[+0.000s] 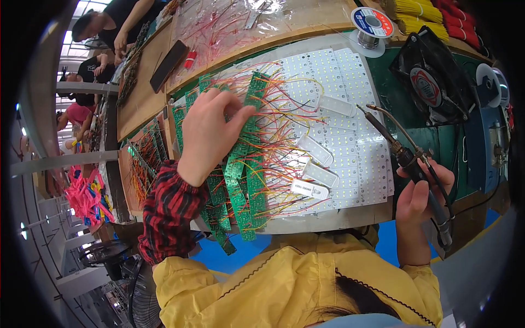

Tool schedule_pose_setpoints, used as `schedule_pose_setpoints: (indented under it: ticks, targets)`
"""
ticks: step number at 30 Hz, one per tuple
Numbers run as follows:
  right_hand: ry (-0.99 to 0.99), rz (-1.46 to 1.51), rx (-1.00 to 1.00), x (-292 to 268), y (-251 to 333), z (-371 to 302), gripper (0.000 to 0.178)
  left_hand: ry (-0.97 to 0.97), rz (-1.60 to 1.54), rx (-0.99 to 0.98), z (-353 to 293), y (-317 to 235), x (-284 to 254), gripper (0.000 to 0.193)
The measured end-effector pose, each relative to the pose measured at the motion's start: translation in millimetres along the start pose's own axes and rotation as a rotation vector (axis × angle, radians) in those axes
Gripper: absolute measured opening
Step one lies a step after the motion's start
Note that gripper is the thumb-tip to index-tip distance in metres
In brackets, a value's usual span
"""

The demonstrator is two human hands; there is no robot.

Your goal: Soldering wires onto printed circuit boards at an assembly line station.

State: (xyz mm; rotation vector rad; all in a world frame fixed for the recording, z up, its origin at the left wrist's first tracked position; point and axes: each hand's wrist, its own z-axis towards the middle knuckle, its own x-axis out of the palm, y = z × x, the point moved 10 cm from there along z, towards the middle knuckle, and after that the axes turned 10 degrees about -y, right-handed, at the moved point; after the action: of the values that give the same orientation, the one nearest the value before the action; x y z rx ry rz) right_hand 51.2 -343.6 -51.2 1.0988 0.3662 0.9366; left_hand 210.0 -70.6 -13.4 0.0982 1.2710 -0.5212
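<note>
My left hand (210,128) rests over several long green circuit board strips (255,191) lying side by side. Its fingers curl down and the thumb lies against one strip; what the fingertips hold is hidden. Red, yellow and black wires (279,128) run from the strips toward small white lamp modules (315,150). Beneath these lie white panels dotted with small LEDs (369,150). Off to the right, my right hand (420,191) is closed around a soldering iron (404,156) with a thin curved metal tube alongside. The iron's tip points up-left, above the panels' right part.
A solder spool (372,24) stands at the back, with a black fan (432,82) to its right. Bundles of yellow wire (418,13) lie behind. Left of the strips is a tray of wired boards (147,158). Other people (117,24) work at the far left.
</note>
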Motion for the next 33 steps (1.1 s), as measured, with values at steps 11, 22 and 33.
schedule_pose_setpoints:
  ticks: [11,22,33]
  targets:
    - [-0.326,0.089,-0.282,-46,6,-7,0.029,0.232,-0.903,-0.432,-3,-27,-58,0.015]
    - [-0.397,0.035,-0.244,-44,10,-14,0.028,-0.360,-1.310,-0.588,64,257,-160,0.018]
    - [-0.221,0.160,-0.187,-36,46,-8,0.028,-0.494,-0.903,-0.559,41,171,-106,0.017]
